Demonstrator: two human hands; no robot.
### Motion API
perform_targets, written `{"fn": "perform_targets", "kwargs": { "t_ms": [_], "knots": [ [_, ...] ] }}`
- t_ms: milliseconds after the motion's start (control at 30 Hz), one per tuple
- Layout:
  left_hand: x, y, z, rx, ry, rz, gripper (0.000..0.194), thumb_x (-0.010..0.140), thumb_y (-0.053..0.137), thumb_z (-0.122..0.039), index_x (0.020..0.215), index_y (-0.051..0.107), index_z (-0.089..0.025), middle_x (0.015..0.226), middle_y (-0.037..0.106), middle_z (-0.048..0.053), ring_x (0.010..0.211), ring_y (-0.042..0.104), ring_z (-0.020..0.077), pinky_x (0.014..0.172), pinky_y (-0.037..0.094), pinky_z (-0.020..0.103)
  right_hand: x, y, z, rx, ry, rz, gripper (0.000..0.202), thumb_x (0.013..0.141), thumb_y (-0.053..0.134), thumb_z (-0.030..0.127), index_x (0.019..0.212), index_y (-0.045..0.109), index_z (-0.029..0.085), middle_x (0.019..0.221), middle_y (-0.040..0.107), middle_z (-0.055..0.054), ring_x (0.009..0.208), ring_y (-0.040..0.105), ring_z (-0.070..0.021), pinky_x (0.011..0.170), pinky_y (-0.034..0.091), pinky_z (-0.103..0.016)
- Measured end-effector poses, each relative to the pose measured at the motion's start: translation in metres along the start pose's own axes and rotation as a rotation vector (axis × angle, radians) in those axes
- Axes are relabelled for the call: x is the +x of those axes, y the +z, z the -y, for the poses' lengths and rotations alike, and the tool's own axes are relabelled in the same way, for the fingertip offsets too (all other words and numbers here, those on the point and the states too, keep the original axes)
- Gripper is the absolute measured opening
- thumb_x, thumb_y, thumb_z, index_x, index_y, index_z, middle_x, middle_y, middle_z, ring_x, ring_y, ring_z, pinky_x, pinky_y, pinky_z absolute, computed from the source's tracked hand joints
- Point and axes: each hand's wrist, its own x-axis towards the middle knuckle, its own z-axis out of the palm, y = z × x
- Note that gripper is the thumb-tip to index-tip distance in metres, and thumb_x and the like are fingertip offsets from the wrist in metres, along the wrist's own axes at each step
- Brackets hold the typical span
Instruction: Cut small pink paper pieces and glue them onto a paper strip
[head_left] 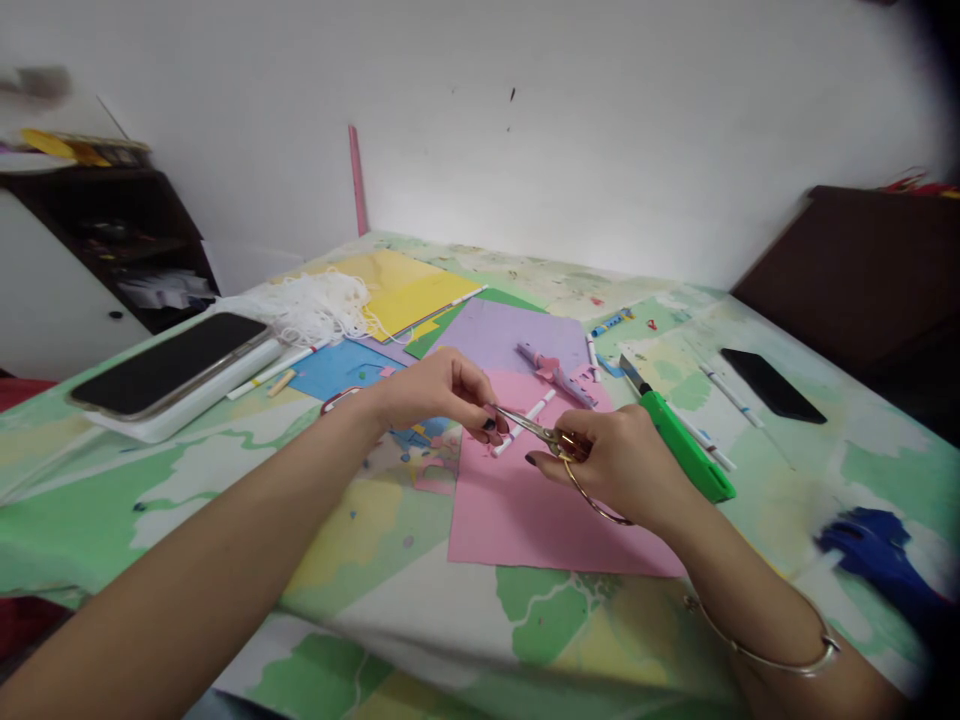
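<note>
My right hand (619, 460) grips a pair of small scissors (541, 432) by its gold handles, the blades pointing left. The blade tips meet the fingertips of my left hand (450, 400). Those fingers are pinched together, and what they hold is too small or hidden to make out. Below both hands lies a pink sheet (525, 515). A white paper stick (525, 422) rests on it, just behind the scissors. Several pink paper scraps (435, 474) are scattered left of the sheet, and a cut pink and purple piece (555, 372) lies farther back.
A green box cutter (686, 447) with its blade out lies right of my right hand. Beyond it are a black phone (772, 385) and a blue object (870, 545). White yarn (307, 305), a yellow sheet (405, 285) and a phone on a white box (172, 365) are at left.
</note>
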Motion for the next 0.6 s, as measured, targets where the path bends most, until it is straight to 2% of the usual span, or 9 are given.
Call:
{"fn": "perform_targets", "kwargs": {
  "t_ms": [167, 367, 600],
  "knots": [
    [-0.0006, 0.0002, -0.0002, -0.014, -0.020, 0.014, 0.012, 0.066, 0.065, -0.006, 0.075, 0.072, -0.010, 0.072, 0.073, 0.008, 0.069, 0.070, 0.0189, 0.065, 0.058, 0.025, 0.0008, -0.0005, 0.0004, -0.014, 0.012, 0.031, 0.031, 0.069, 0.067, 0.031, 0.051, 0.045, 0.018, 0.044, 0.039, 0.006, 0.044, 0.030, -0.0074, 0.047, 0.025, -0.023],
    [-0.0015, 0.0007, -0.0013, -0.013, -0.060, 0.039, 0.012, 0.068, 0.063, -0.005, 0.074, 0.072, -0.010, 0.070, 0.073, 0.007, 0.068, 0.070, 0.0174, 0.055, 0.055, 0.016, 0.0004, -0.0012, -0.0001, -0.046, 0.022, 0.063, 0.028, 0.069, 0.067, 0.033, 0.053, 0.048, 0.018, 0.044, 0.042, 0.005, 0.045, 0.031, -0.0072, 0.049, 0.026, -0.023],
    [-0.0013, 0.0004, -0.0019, 0.030, -0.080, 0.047, 0.011, 0.068, 0.063, -0.006, 0.073, 0.072, -0.011, 0.072, 0.073, 0.008, 0.071, 0.070, 0.0178, 0.057, 0.055, 0.017, -0.0004, -0.0013, -0.0016, -0.073, 0.002, 0.064, 0.026, 0.069, 0.066, 0.033, 0.054, 0.052, 0.018, 0.045, 0.045, 0.004, 0.045, 0.033, -0.0076, 0.049, 0.026, -0.023]
  ]
}}
